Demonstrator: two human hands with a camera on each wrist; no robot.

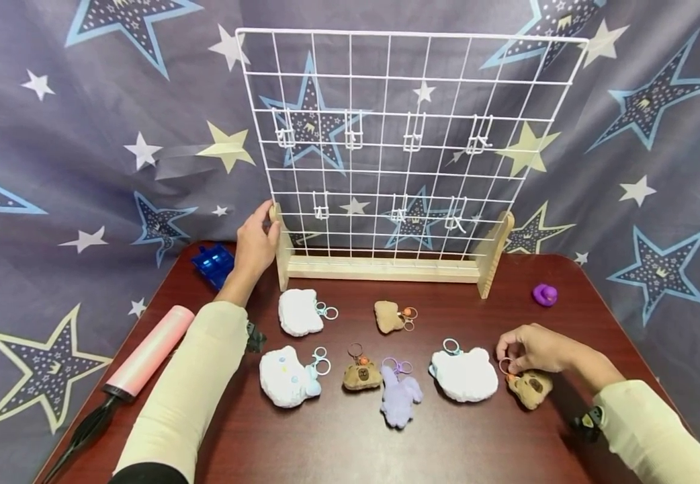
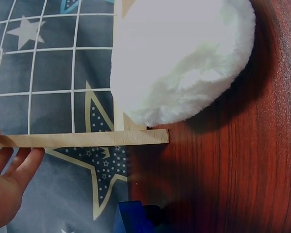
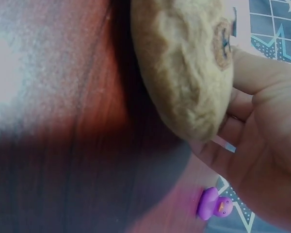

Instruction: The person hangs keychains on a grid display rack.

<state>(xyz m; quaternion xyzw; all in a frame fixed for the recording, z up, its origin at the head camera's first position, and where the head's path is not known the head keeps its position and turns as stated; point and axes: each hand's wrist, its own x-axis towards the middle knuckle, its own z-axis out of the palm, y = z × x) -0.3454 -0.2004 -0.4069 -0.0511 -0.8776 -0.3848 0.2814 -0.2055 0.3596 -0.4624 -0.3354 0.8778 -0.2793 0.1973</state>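
Cream sleeve (image 1: 187, 376) nearest, eight o'clock. Left hand (image 1: 256, 242), nine o'clock, fingers gripping wooden upright (image 1: 282, 255). Right hand (image 1: 534, 346), four o'clock, fingers pinching key ring (image 1: 500, 366); brown plush (image 1: 528, 390) at that hand's six o'clock: likely light, soft, squashable; ring surest hold.

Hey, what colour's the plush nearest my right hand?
Brown; the plush shows best in the head view.

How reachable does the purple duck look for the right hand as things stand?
Probably yes: nothing stands between the right hand and the purple duck just beyond it, though that hand appears to hold the brown keychain and might need to release it.
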